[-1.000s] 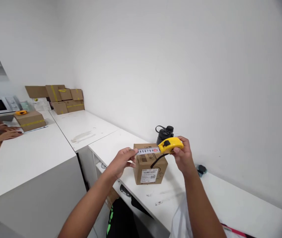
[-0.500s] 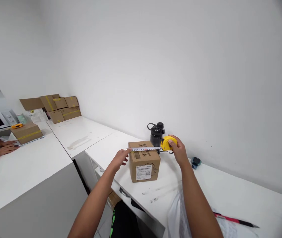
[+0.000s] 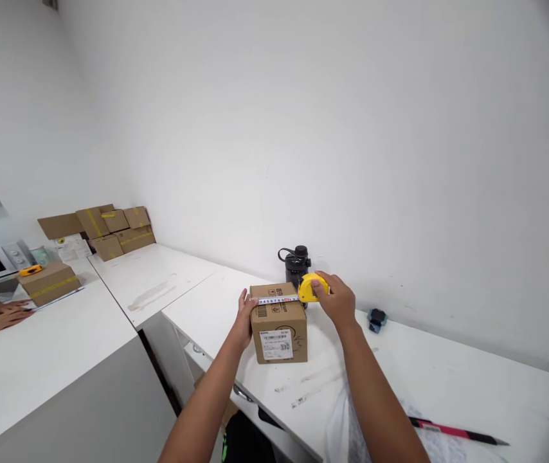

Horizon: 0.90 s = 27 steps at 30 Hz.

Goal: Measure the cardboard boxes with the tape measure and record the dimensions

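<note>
Tape measure (image 3: 308,289) is stretched over carton (image 3: 299,344), clamped by left hand (image 3: 243,321) at nine o'clock, right hand (image 3: 341,302) at three; steadiness seems needed.

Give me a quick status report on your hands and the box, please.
Left hand at the box's left edge, by blade end. Right hand gripping yellow tape measure, blade across box top. Box on white desk. Black bottle close behind.

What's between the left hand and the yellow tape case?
In the head view, the white tape blade runs from the left hand across the cardboard box's top to the yellow case.
</note>
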{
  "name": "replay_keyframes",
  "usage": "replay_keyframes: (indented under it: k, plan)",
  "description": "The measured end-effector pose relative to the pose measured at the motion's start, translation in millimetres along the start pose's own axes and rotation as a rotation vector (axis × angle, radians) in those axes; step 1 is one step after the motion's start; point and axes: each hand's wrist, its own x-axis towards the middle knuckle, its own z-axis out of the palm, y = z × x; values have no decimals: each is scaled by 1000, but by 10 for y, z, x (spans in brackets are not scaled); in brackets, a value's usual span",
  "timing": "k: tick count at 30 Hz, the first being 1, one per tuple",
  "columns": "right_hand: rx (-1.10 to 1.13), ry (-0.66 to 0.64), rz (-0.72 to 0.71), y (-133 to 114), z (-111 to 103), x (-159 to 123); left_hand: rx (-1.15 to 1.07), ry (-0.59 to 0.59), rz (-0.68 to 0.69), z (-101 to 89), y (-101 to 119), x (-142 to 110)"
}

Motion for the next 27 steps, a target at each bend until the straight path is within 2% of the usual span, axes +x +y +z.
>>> replay_keyframes:
  k: [2,4,10,12,17,19,24,27]
  plan:
    - [-39,23,-31,18,8,-7,-160,-26,45,29,-62,40]
    - [-81,61,-60,37,19,-18,-226,-43,55,18,-82,90]
    - [-207,148,-148,18,53,-52,-164,-110,-6,-126,-54,269]
    - [-217,147,-120,-34,64,-43,-148,-141,-27,-163,-67,304]
    - [-38,141,121,-214,113,4,-128,-194,-51,-204,-119,327]
    - [7,137,173,-257,134,9,-123,-203,-51,-211,-125,321]
    - [63,85,253,-302,90,-12,-82,-199,-33,-253,-82,226]
    - [-1,122,159,-425,-3,-27,78,-123,22,-292,-13,106]
